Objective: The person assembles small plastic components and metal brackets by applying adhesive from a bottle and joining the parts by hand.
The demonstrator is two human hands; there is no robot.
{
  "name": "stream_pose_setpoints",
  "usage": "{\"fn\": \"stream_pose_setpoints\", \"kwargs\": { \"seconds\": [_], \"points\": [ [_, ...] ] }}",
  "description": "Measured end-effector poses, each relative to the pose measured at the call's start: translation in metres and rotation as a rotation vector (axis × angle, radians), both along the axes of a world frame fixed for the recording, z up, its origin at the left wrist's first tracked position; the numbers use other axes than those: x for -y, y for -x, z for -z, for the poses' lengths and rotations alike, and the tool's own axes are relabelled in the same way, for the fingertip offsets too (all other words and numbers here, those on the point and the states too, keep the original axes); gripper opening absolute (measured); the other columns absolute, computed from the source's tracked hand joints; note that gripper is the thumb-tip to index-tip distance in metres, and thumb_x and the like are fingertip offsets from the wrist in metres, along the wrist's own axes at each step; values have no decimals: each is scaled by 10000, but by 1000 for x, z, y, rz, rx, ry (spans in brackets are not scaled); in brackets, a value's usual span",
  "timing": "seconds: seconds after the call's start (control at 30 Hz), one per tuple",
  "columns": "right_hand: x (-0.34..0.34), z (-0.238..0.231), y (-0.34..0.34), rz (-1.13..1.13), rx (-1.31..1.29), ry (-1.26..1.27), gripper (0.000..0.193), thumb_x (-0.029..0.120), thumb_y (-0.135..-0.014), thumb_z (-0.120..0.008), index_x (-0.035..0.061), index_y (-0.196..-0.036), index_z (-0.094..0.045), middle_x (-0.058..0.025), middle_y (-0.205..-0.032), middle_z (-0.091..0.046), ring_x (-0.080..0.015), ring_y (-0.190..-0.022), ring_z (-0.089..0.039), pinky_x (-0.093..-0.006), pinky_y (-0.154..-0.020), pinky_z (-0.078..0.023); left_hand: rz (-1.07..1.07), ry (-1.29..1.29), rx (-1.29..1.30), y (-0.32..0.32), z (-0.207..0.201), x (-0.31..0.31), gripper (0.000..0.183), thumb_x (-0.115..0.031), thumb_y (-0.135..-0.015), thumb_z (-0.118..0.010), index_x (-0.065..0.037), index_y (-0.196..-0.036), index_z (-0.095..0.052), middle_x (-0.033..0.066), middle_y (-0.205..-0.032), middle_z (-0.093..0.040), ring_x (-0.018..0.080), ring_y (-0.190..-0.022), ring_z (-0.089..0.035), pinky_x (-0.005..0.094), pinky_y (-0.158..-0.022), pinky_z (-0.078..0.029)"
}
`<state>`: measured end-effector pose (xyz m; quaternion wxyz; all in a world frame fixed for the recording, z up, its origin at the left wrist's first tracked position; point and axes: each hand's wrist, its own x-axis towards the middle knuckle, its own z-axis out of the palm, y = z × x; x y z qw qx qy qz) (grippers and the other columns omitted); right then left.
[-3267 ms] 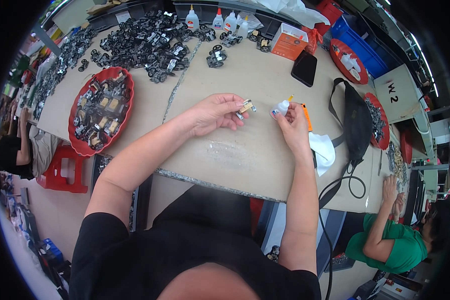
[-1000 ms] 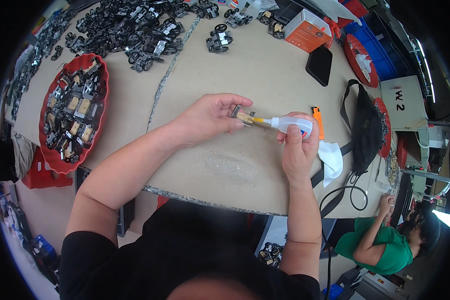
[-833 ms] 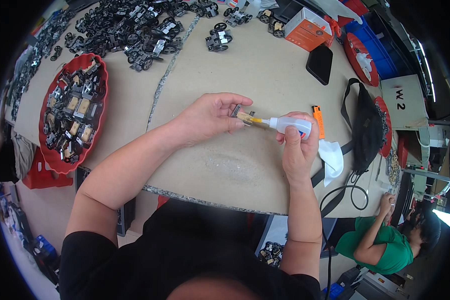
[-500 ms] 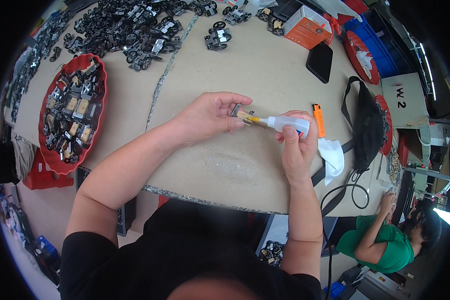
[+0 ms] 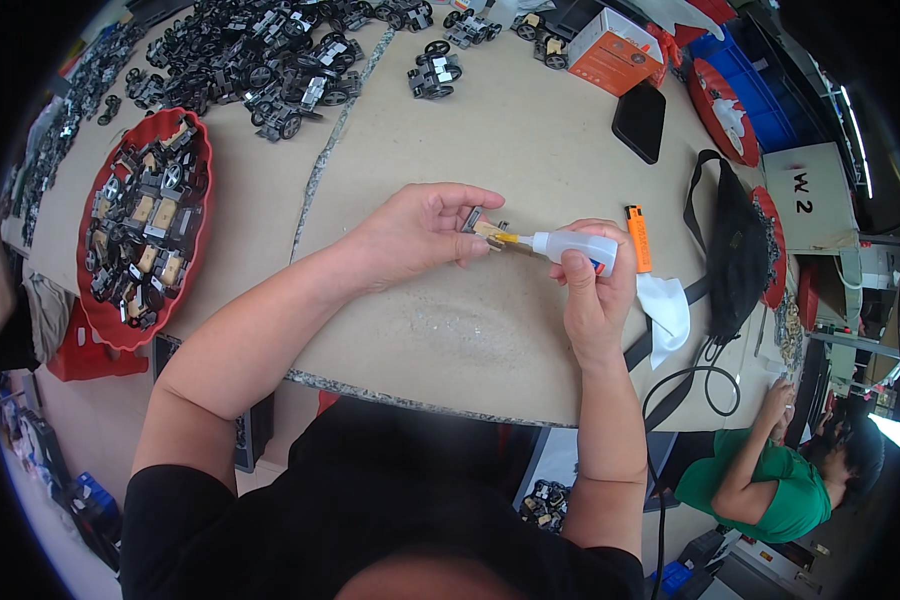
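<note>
Between its thumb and fingers, my left hand [image 5: 435, 225] pinches a small toy vehicle part [image 5: 488, 231], tan and dark grey. My right hand [image 5: 598, 290] is wrapped round a white glue bottle [image 5: 582, 250], tipped sideways. The bottle's yellow nozzle [image 5: 511, 238] points left and meets the part; whether it touches or hovers just over it I cannot tell. Left of my arm, a red scalloped tray [image 5: 207, 190] holds many similar tan and black parts. Just right of my right hand lies an orange lighter [image 5: 638, 240].
A heap of black wheeled toy chassis [image 5: 260, 60] covers the far left of the table. At the far right are a phone [image 5: 639, 122], an orange-white box [image 5: 613, 50] and a black bag [image 5: 728, 250]. A white cloth [image 5: 662, 315] lies nearer. Someone in green [image 5: 760, 490] works at right.
My hands, the part and the glue bottle keep nearly the same place. At the left edge, another person's arm has come into view.
</note>
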<state>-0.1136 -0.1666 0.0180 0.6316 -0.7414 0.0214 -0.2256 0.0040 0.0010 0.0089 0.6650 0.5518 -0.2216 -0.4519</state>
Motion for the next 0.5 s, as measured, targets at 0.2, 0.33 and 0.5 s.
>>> {"fn": "stream_pose_setpoints", "kwargs": {
  "seconds": [0.2,0.33,0.5],
  "points": [
    [-1,0,-1,17,11,-1,206,92,-839,-560,7,-972,-429,-87,-935,-488,-97,-698,-506,-207,-595,-422,4,-4,7,1,0,0,436,-19,-787,-607,-2,-1198,-461,-10,-846,-556,40,-743,-519,181,-672,-448],
    [1,3,0,-1,32,56,217,108,-835,-575,10,-969,-435,-90,-932,-490,-96,-709,-495,-207,-598,-416,5,11,-11,0,1,0,435,-16,-791,-601,1,-1201,-456,-10,-843,-559,39,-744,-520,182,-674,-448],
    [2,5,-1,13,47,105,234,118,-831,-586,9,-974,-435,-93,-934,-490,-100,-727,-484,-209,-608,-410,2,13,-13,-1,0,0,431,-12,-791,-598,3,-1199,-458,-9,-843,-561,39,-737,-521,180,-671,-449]
  ]
}}
